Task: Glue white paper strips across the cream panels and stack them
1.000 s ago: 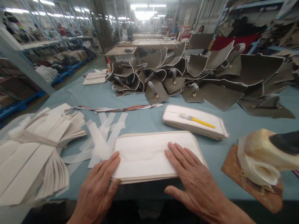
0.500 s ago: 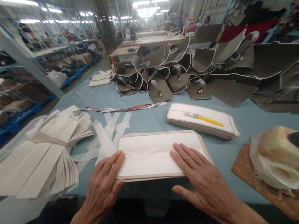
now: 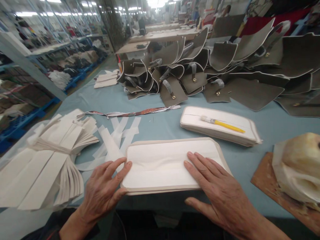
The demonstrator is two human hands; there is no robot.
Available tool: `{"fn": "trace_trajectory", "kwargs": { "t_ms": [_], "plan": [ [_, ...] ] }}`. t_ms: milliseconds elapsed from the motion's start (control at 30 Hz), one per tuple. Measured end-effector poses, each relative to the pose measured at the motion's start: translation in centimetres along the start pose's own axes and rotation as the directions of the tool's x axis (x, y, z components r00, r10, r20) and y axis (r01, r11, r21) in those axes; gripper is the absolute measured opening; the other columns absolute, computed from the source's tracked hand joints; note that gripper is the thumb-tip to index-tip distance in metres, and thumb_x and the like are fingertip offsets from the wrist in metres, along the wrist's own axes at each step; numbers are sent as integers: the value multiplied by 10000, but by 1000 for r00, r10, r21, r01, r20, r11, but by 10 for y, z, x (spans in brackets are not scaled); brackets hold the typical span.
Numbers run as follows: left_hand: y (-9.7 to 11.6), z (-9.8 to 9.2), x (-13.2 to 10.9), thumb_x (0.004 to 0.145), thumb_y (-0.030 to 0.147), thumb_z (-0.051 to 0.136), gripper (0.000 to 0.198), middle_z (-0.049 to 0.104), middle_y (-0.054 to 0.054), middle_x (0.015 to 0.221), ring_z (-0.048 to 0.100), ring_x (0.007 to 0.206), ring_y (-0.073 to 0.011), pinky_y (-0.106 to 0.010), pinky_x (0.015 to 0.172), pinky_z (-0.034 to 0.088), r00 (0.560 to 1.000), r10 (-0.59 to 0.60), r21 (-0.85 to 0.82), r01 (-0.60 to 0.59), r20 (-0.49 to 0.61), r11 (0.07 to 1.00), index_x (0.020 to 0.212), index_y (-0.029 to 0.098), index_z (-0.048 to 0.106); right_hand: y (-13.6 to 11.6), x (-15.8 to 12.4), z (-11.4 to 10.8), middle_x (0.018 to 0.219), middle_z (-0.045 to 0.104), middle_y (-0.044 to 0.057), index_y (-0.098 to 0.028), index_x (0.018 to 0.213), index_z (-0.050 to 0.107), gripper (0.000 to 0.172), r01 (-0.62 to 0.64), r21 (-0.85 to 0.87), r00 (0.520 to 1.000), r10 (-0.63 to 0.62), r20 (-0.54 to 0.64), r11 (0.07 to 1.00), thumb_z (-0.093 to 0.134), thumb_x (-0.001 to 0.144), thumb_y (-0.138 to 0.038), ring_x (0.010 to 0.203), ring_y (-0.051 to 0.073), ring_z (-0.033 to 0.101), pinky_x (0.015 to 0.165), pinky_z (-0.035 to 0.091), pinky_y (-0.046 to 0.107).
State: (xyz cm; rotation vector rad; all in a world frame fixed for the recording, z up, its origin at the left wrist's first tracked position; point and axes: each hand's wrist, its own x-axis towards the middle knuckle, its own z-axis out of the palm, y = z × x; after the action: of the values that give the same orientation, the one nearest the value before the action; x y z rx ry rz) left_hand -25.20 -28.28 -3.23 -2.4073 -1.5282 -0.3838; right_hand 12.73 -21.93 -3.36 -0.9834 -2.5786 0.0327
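Observation:
A white rectangular panel [image 3: 156, 166] with rounded corners and beige edging lies at the table's front edge, on top of at least one like layer. My left hand [image 3: 103, 186] is at its left edge, fingers apart, fingertips touching the border and thumb by the lower corner. Across the panel's right part my right hand [image 3: 218, 188] rests flat and open, its thumb stretched out beyond the front edge. Behind it sits a stack of similar panels [image 3: 186, 116], with a yellow-handled brush [image 3: 226, 126] lying on top. Thin white strips [image 3: 110, 141] lie loose behind my left hand.
Bundled cream strips [image 3: 42, 164] lie at left. On the right, a glue-crusted container [image 3: 297, 167] stands on a brown board [image 3: 265, 172]. Grey-brown bag pieces [image 3: 172, 91] with handles pile up at the back. A twisted patterned strip [image 3: 138, 112] crosses the blue table cover [image 3: 157, 127].
My left hand has shifted slightly left, its fingers drawing back from the panel's top to its left edge. The right hand stays flat on it. The view has tilted a little.

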Motion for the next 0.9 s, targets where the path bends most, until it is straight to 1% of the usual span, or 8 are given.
{"fn": "trace_trajectory", "kwargs": {
  "t_ms": [100,200,333,467,533,633,767,900],
  "plan": [
    [1,-7,4,1034,640,219,697,541,-145,1498,556,1224,-321,-476,1065,431,1000,15,-24,-16,-18,1000,1609,272,357,-1,1,-2,1665,348,179,-134,1575,429,796,-9,0,1000,9,7,1000,690,901,-467,1510,362,385,1185,416,547],
    [16,-22,17,1054,587,232,658,475,-152,1558,504,1342,-338,-497,1132,391,999,-18,-37,16,-47,999,1626,270,307,-2,2,-3,1664,347,187,-116,1556,452,795,-12,4,1000,12,9,1000,710,893,-470,1511,366,380,1189,410,550],
    [66,-33,49,1046,567,366,722,458,-164,1606,399,1483,-325,-448,1208,326,999,27,-20,-28,-42,999,1614,127,301,-2,2,-4,1657,355,198,-103,1541,470,800,-2,-2,1000,2,7,1000,733,883,-474,1508,370,382,1181,417,547],
    [106,-20,69,999,637,459,719,554,-116,1551,468,1442,-312,-418,1162,359,995,94,2,-94,13,996,1513,135,484,-2,3,-5,1649,363,212,-84,1521,492,806,-2,-9,1000,2,-2,1000,755,869,-478,1495,383,397,1161,433,560],
    [108,-12,68,989,653,465,721,562,-106,1546,482,1433,-327,-437,1158,354,998,53,43,-54,17,998,1506,151,500,-2,3,-5,1648,368,208,-84,1511,505,795,-13,0,1000,13,-1,1000,762,867,-473,1495,379,398,1159,434,558],
    [96,-7,56,1005,625,434,714,535,-117,1567,466,1449,-350,-458,1159,343,1000,-11,106,9,20,994,1527,138,472,-2,3,-5,1642,385,196,-94,1503,517,790,-27,17,1000,27,-5,999,773,862,-479,1494,377,400,1163,429,554],
    [81,-10,37,1033,580,360,712,518,-151,1574,479,1435,-367,-477,1161,323,999,-47,186,44,12,982,1547,91,423,-2,4,-6,1637,397,191,-97,1502,521,828,-30,22,1000,30,-4,999,801,837,-502,1492,384,399,1165,425,556],
    [83,-14,32,1037,585,313,739,534,-194,1549,500,1409,-387,-526,1207,246,997,-73,202,75,-15,977,1541,54,418,-4,6,-9,1627,411,199,-90,1494,529,861,-35,9,999,34,23,999,834,803,-503,1481,389,411,1152,438,569]
  ]
}}
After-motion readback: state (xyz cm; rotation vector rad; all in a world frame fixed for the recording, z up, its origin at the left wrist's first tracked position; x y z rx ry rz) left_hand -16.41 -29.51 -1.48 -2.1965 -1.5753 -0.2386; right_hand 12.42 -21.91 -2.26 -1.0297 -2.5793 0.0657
